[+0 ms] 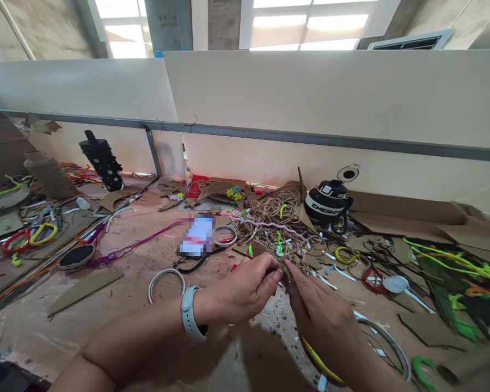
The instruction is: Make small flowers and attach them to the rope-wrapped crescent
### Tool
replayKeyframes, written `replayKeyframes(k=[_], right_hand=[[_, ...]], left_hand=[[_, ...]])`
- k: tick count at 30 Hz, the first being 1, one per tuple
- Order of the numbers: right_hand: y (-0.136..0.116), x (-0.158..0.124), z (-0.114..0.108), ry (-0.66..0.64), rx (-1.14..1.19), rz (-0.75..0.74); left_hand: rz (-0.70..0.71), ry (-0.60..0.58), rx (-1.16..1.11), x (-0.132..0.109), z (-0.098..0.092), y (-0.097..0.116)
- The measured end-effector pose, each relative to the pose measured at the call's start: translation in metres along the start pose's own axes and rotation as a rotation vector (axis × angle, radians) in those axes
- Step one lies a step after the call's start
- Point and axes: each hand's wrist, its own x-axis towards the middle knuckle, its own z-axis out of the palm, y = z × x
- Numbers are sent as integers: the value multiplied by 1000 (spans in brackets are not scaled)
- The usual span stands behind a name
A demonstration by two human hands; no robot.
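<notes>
My left hand (pixel 245 288), with a pale watch on its wrist, pinches a small brown cardboard-and-twine piece (pixel 283 269) at the middle of the table. My right hand (pixel 322 313) meets it from the right, fingertips closed on the same piece. A tangle of brown twine (pixel 277 212) with pink and green pipe cleaners lies just beyond both hands. A yellow strip (pixel 318 359) shows under my right wrist.
A black jug (pixel 329 204) stands behind the twine, a black bottle (pixel 102 163) and a twine spool (pixel 49 174) at far left. Red and yellow scissors (pixel 28 237), tape rings (pixel 165 280), cardboard scraps (pixel 84 286) and green pipe cleaners (pixel 453 261) litter the table. A partition wall (pixel 310 109) closes the back.
</notes>
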Motion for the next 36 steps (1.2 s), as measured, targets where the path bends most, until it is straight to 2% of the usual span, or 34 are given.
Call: replayKeyframes(k=[13,21,26,36], right_hand=[[-3,3,-5,-8,51,46],[-7,9,-25,-236,275,265],[-6,12,-27,-278,331,364],[2,17,-31,-214,253,272]], left_hand=[[3,-31,42,1,-3,0],[21,-89,73,2,-4,1],[32,-123,161,2,-4,6],[83,-144,212,4,-2,2]])
